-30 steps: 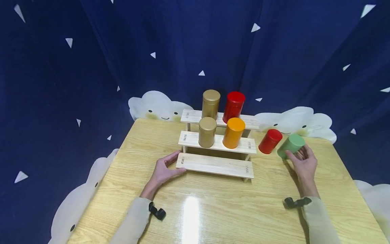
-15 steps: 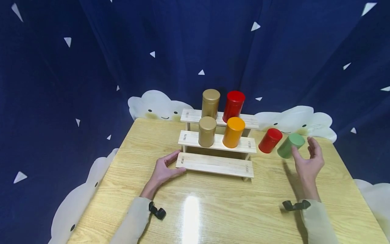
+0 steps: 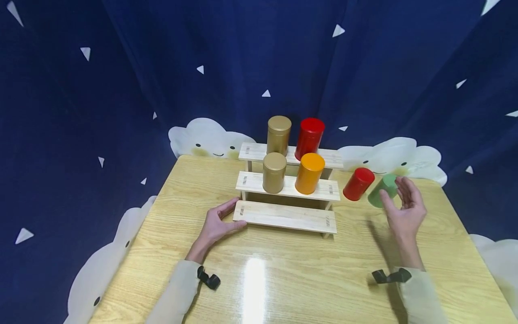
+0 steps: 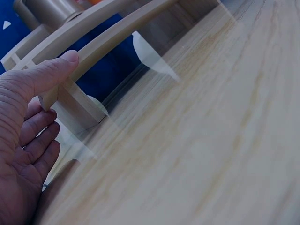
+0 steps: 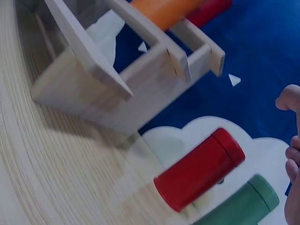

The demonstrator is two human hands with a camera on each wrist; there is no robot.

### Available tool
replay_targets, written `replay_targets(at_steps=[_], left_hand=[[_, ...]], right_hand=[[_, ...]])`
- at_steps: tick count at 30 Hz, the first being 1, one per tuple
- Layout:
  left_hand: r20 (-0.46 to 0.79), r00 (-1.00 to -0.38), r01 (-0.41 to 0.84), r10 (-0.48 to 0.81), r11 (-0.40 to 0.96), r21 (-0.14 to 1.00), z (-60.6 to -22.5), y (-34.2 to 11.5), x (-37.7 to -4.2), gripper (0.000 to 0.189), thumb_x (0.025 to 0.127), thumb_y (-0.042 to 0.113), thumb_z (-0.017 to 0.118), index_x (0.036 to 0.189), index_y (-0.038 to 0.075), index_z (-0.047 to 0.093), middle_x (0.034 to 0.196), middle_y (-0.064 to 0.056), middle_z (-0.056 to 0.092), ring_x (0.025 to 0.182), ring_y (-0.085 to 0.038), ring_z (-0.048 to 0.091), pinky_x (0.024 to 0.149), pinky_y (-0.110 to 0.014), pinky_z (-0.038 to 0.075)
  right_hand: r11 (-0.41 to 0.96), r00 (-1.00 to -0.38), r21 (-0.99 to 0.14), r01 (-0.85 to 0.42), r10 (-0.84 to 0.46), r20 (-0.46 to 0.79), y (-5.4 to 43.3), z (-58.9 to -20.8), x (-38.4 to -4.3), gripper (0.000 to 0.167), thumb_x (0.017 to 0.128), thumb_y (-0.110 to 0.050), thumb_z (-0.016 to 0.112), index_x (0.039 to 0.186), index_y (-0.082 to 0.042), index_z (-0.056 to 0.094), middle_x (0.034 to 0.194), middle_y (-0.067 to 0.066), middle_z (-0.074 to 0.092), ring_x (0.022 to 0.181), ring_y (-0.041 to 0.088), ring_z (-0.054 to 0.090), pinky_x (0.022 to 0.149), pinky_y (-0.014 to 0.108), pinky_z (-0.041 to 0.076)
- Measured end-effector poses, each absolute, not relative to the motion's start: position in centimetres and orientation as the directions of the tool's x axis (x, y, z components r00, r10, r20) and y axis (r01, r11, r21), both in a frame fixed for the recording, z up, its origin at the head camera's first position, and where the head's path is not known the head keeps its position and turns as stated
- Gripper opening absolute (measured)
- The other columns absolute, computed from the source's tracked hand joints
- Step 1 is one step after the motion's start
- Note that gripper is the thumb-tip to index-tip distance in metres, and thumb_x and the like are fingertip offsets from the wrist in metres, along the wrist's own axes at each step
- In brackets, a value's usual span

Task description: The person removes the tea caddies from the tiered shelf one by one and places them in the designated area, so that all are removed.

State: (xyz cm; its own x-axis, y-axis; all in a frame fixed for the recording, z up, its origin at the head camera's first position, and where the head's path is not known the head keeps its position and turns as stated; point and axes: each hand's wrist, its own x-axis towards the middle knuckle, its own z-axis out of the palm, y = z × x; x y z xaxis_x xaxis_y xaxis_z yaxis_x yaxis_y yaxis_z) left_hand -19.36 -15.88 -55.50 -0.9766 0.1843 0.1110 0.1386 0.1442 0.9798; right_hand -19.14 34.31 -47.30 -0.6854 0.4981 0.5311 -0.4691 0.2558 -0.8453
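A three-step wooden rack (image 3: 287, 216) stands on the table. My left hand (image 3: 216, 225) holds the left end of its lowest step, thumb at the front edge and fingers at the back; the left wrist view shows the thumb (image 4: 54, 72) against the board. To the rack's right, a red canister (image 3: 358, 184) and a green canister (image 3: 380, 191) stand side by side. My right hand (image 3: 404, 211) is beside the green canister, fingers spread and holding nothing. In the right wrist view, a gap separates its fingers from the green canister (image 5: 243, 204).
A gold canister (image 3: 274, 173) and an orange canister (image 3: 310, 174) stand on the middle step. Another gold canister (image 3: 279, 135) and a red canister (image 3: 309, 138) stand on the top step. A dark blue curtain (image 3: 234, 45) hangs behind the table (image 3: 307, 279).
My right hand has let go of the green canister, moved off to the right, then come back left and up beside it. My left hand stays on the rack. The head view tilts slightly.
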Motion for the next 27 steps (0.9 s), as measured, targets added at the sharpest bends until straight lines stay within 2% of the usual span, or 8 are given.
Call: replay_targets(at_steps=[3,8,18,27], left_hand=[[0.115,-0.976,0.144,0.187,0.149,0.978,-55.6,-15.9,-19.5,0.081,0.075,0.016,0.096,0.147,0.012,0.060,0.150,-0.008,0.059,0.140,-0.029,0.054,0.121,-0.042,0.040],[0.132,-0.973,0.162,0.189,0.153,0.975,-55.6,-15.9,-19.5,0.080,0.076,0.015,0.096,0.147,0.008,0.060,0.151,-0.009,0.058,0.141,-0.030,0.054,0.122,-0.044,0.040],[0.139,-0.971,0.170,0.193,0.150,0.974,-55.7,-15.9,-19.5,0.080,0.075,0.015,0.096,0.147,0.008,0.060,0.151,-0.010,0.058,0.140,-0.031,0.055,0.121,-0.044,0.040],[0.132,-0.975,0.161,0.181,0.155,0.975,-55.7,-15.9,-19.5,0.078,0.075,0.017,0.096,0.145,0.011,0.062,0.151,-0.006,0.059,0.140,-0.027,0.055,0.120,-0.037,0.041]], right_hand=[[0.191,-0.722,-0.852,-0.488,0.460,0.516,33.8,-47.3,-19.2,0.061,0.081,0.017,0.077,0.138,0.004,0.062,0.133,0.016,0.070,0.123,0.020,0.065,0.108,0.022,0.051],[0.107,-0.768,-0.860,-0.498,0.407,0.495,32.4,-47.0,-19.0,0.064,0.078,0.021,0.077,0.138,0.003,0.062,0.131,0.010,0.071,0.123,0.019,0.065,0.108,0.022,0.051],[0.064,-0.822,-0.874,-0.482,0.313,0.477,29.4,-46.5,-18.8,0.066,0.079,0.023,0.076,0.140,0.006,0.060,0.136,0.019,0.068,0.125,0.021,0.065,0.110,0.025,0.051],[0.057,-0.853,-0.864,-0.500,0.137,0.503,26.7,-45.9,-19.1,0.070,0.077,0.027,0.075,0.142,0.013,0.054,0.139,0.016,0.066,0.126,0.017,0.063,0.112,0.025,0.049]])
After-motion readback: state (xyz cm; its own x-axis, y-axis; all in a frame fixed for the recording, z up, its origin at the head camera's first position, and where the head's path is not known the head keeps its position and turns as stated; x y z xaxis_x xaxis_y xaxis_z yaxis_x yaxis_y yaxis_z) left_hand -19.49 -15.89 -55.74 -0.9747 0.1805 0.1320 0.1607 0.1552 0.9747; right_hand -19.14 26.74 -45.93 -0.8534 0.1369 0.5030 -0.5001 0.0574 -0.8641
